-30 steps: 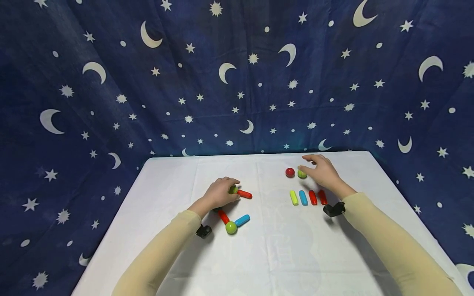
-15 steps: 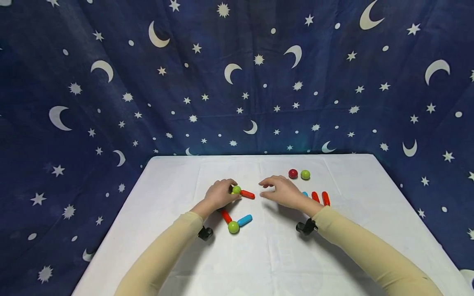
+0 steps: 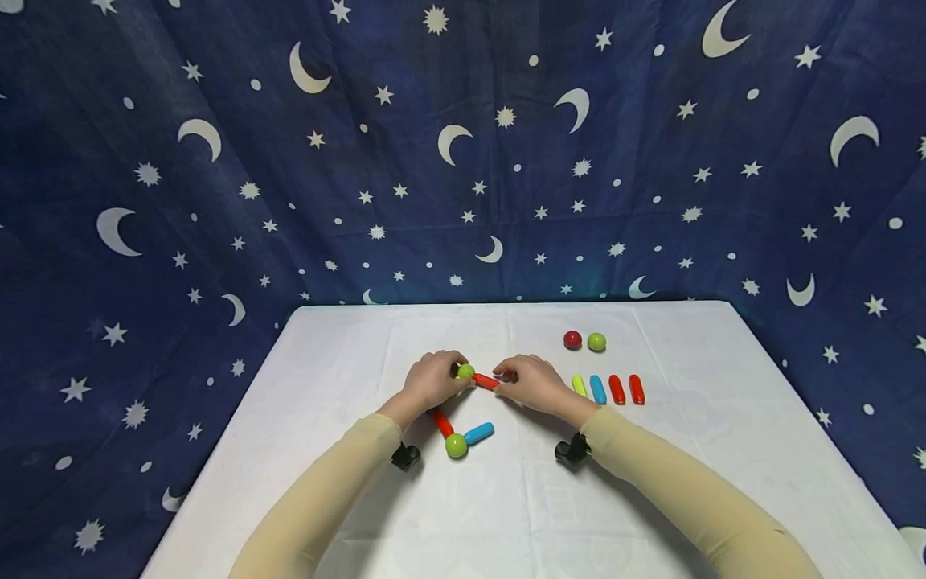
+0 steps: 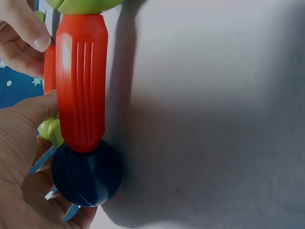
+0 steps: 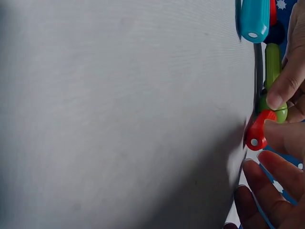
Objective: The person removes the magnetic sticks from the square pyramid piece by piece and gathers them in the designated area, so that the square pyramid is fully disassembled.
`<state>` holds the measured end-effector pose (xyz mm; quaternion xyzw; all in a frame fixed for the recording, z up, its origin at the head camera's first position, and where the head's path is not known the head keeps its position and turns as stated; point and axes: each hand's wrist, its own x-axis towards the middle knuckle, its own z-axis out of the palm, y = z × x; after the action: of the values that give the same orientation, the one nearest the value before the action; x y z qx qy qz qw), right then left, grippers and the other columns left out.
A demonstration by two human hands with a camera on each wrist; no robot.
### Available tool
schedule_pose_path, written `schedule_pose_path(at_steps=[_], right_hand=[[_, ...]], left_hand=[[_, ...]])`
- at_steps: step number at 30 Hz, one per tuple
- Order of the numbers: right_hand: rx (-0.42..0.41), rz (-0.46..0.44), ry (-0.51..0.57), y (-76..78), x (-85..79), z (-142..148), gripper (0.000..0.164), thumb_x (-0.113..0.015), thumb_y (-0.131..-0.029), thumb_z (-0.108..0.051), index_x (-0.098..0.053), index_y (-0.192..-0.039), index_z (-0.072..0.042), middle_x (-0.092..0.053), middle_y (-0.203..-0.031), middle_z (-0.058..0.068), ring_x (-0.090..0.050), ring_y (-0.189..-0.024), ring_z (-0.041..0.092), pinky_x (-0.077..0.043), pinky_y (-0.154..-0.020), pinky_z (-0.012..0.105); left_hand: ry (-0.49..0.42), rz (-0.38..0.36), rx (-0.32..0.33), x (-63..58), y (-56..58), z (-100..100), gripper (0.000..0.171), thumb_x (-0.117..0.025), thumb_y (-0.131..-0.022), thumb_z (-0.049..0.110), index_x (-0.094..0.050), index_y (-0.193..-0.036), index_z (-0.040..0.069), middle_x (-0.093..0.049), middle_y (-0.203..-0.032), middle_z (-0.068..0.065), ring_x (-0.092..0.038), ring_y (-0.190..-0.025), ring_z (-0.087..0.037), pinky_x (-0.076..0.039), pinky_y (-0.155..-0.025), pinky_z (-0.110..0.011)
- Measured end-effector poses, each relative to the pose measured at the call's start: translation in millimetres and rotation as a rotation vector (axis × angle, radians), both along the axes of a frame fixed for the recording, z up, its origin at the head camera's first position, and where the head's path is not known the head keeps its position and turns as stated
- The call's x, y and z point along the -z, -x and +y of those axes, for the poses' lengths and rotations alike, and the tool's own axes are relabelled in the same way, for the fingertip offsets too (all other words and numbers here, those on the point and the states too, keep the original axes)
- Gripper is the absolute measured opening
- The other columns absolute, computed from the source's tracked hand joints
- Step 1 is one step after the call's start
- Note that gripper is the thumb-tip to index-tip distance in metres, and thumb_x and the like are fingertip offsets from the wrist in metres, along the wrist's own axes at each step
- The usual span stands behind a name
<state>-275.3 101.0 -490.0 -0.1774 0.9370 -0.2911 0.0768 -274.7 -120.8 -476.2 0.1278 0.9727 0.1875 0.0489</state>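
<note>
A construction of toy sticks and balls lies on the table's left half. Its near green ball [image 3: 456, 445] joins a blue stick [image 3: 479, 433] and a red stick [image 4: 82, 81], which leads to a dark blue ball [image 4: 86, 174]. From there a green stick [image 5: 272, 64] runs to the far green ball [image 5: 281, 113]. My left hand [image 3: 432, 379] pinches that far ball between thumb and fingers. Another red stick [image 3: 486, 381] projects from it toward the right. My right hand [image 3: 534, 383] holds this stick's free end, thumb on one side and fingers on the other.
To the right, a yellow-green stick [image 3: 579, 386], a blue stick [image 3: 597, 390] and two red sticks [image 3: 626, 389] lie in a row. Behind them sit a red ball [image 3: 572, 340] and a green ball [image 3: 596, 342]. A dark star-patterned cloth hangs behind the white table [image 3: 405, 515].
My right hand has come left from the loose balls to the red stick's free end. My left hand stays at the far green ball. The view has shifted slightly.
</note>
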Motion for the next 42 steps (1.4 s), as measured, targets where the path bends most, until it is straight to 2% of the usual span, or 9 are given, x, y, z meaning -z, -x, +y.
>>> schedule_pose_path(at_steps=[15, 24, 42], right_hand=[[0.009, 0.042, -0.026, 5.3, 6.0, -10, 0.022, -0.082, -0.088, -0.032, -0.08, -0.106, -0.02, -0.065, -0.087, -0.009, -0.056, -0.085, 0.014, -0.04, -0.084, 0.041], [0.019, 0.056, -0.019, 3.9, 7.0, -11, 0.02, -0.082, -0.087, -0.032, -0.081, -0.104, -0.021, -0.062, -0.082, -0.009, -0.053, -0.08, 0.013, -0.039, -0.078, 0.039], [0.043, 0.063, -0.033, 2.9, 6.6, -12, 0.014, -0.079, -0.089, -0.028, -0.079, -0.101, -0.021, -0.059, -0.08, -0.007, -0.052, -0.079, 0.015, -0.038, -0.076, 0.039]], left_hand=[[0.033, 0.009, -0.003, 0.3, 1.2, 3, 0.034, -0.076, -0.091, 0.04, -0.073, -0.118, 0.02, -0.066, -0.1, 0.001, -0.057, -0.089, -0.021, -0.049, -0.076, -0.039], [0.043, 0.007, -0.005, -1.2, 1.1, 5, 0.033, -0.076, -0.091, 0.039, -0.073, -0.118, 0.02, -0.067, -0.101, 0.001, -0.057, -0.089, -0.02, -0.049, -0.076, -0.038], [0.049, 0.005, 0.005, 0.7, 2.3, 6, 0.031, -0.074, -0.092, 0.038, -0.072, -0.118, 0.022, -0.066, -0.102, 0.002, -0.056, -0.089, -0.021, -0.048, -0.076, -0.038]])
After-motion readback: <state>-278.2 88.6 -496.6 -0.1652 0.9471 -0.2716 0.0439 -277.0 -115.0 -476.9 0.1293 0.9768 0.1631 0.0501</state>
